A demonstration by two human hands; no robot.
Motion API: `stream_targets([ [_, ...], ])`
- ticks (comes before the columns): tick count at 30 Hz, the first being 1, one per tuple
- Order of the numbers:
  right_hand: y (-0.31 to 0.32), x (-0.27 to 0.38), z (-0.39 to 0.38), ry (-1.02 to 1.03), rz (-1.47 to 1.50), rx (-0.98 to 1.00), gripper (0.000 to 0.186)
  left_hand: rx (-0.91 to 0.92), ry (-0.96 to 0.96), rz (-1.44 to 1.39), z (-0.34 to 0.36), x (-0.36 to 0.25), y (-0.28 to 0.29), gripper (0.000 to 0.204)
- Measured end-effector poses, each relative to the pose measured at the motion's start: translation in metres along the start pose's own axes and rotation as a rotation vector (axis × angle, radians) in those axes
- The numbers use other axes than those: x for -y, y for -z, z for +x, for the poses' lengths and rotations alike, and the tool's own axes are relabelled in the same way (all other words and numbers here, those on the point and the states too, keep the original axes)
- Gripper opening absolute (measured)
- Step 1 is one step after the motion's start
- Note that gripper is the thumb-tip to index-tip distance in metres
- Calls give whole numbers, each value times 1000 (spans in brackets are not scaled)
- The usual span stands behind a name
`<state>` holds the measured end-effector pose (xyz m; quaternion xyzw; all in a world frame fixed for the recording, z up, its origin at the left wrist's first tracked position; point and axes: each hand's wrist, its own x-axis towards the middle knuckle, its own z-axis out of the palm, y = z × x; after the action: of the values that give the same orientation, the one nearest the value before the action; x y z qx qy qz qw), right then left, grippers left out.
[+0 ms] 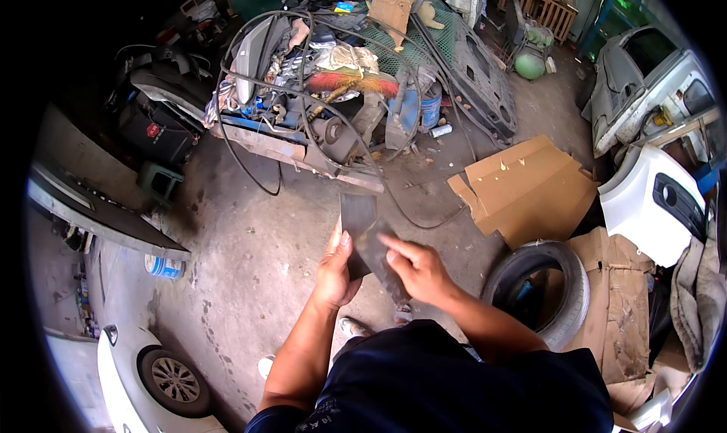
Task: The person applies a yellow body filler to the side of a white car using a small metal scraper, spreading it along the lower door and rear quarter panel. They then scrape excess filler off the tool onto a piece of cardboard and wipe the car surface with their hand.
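Observation:
My left hand (pixel 335 272) is closed around the edge of a dark grey, flat rectangular plate (pixel 358 212), held upright in front of my body. A second dark flat piece (pixel 392 275), narrower and tilted, lies across the plate's right side in the grip of my right hand (pixel 424 272). The right index finger is stretched out along its upper part, with the other fingers curled in. A small yellowish smear shows where the two pieces meet. What exactly these pieces are cannot be made out.
Ahead stands a cluttered workbench (pixel 303 154) with looping black hoses, rags and tools. Flattened cardboard (pixel 530 187), a tire (pixel 572 300) and a white bumper part (pixel 644 206) lie at right. A white car (pixel 125 384) stands at lower left, near a paint can (pixel 163 267).

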<state>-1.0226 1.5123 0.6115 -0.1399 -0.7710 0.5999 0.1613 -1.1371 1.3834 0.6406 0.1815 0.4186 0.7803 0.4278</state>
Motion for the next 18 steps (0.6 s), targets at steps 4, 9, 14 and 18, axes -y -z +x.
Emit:
stream_targets([
  [4,-17,9,12,140,98,-51,31,17,-48,175,-8,-8,25,59],
  [9,-24,33,35,163,62,-99,31,81,22,235,-15,-52,33,62],
  [14,-53,35,33,328,-127,-95,33,92,55,342,-23,-65,61,57],
  [18,-34,61,69,484,-194,-142,34,98,284,546,-43,-76,74,56],
])
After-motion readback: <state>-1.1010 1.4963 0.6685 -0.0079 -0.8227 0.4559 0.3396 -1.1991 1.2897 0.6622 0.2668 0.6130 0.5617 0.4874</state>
